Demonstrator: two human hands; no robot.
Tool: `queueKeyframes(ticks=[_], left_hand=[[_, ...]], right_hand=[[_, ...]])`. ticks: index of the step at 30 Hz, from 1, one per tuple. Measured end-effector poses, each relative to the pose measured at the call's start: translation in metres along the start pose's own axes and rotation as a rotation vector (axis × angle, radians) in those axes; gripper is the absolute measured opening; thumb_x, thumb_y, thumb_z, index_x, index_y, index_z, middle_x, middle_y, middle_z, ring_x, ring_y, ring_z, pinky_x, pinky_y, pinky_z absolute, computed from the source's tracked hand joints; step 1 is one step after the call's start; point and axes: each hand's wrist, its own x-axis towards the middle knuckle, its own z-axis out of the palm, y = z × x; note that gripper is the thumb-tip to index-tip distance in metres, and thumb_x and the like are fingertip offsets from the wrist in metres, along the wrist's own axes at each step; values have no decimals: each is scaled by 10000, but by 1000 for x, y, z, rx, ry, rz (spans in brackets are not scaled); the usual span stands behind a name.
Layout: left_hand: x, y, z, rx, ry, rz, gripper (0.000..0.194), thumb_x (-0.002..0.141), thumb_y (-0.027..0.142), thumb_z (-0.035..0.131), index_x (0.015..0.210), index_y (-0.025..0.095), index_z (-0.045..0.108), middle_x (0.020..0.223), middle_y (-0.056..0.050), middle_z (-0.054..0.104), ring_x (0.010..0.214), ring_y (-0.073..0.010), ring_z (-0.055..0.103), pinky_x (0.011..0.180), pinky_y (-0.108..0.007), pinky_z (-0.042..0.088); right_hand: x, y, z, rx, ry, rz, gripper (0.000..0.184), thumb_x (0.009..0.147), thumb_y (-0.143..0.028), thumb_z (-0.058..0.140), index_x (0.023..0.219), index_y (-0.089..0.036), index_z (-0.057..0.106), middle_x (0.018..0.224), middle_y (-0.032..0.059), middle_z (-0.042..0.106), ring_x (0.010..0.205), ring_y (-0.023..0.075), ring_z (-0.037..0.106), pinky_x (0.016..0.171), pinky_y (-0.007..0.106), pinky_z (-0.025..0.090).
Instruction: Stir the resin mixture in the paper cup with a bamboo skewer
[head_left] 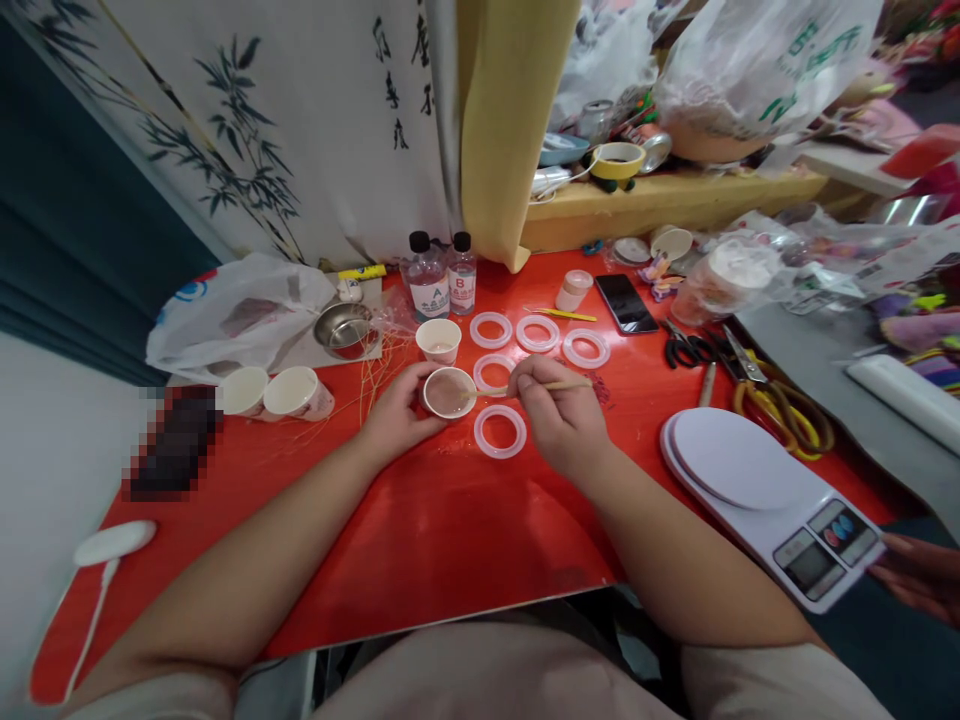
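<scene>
My left hand (403,413) is closed around a paper cup (450,393) that holds a brownish-pink mixture. Between the fingers of my right hand (559,415) is a thin wooden stick (564,385), its far end reaching into the cup. Several translucent ring molds lie on the red table; one ring mold (500,431) is just in front of my right hand, and another ring mold (491,331) lies farther back. Behind the held cup stands a second paper cup (439,342). Beyond it are bottle A (430,285) and bottle B (462,280), both with black caps.
At right sits a white kitchen scale (750,480), with another person's hand (922,575) at its edge. Scissors (780,400), a phone (626,303) and a small jar (574,290) lie behind. On the left are paper cups (296,392), a metal bowl (343,328) and a plastic bag (232,310).
</scene>
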Motion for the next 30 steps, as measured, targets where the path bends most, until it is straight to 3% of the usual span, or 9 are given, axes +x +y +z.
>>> queueKeyframes(ticks=[8, 19, 24, 30], left_hand=[[-1, 1, 1, -37, 0, -31, 682, 730, 307, 906, 1331, 240, 591, 1410, -148, 681, 1287, -336, 678, 1118, -540, 523], [-1, 0, 0, -22, 21, -18, 694, 729, 320, 913, 1343, 255, 596, 1398, -137, 691, 1277, -335, 686, 1106, -547, 537], [-1, -2, 0, -13, 14, -2, 686, 737, 295, 905, 1342, 247, 584, 1389, -132, 693, 1262, -312, 693, 1106, -528, 541], [0, 2, 1, -15, 15, -12, 680, 740, 295, 896, 1343, 245, 585, 1390, -128, 694, 1266, -307, 693, 1100, -511, 553]], right_hand=[[0, 0, -1, 3, -18, -2, 203, 968, -179, 479, 806, -217, 594, 710, -7, 564, 642, 154, 498, 613, 305, 380], [1, 1, -1, -15, 85, 2, 205, 987, -209, 479, 826, -220, 605, 703, -5, 560, 655, 162, 510, 635, 317, 395], [0, 1, -1, 61, -16, 50, 217, 979, -191, 477, 792, -223, 584, 688, -13, 552, 630, 152, 494, 610, 304, 388], [0, 5, 2, 43, -23, 35, 202, 1019, -250, 477, 874, -218, 613, 665, -28, 483, 598, 147, 437, 585, 300, 356]])
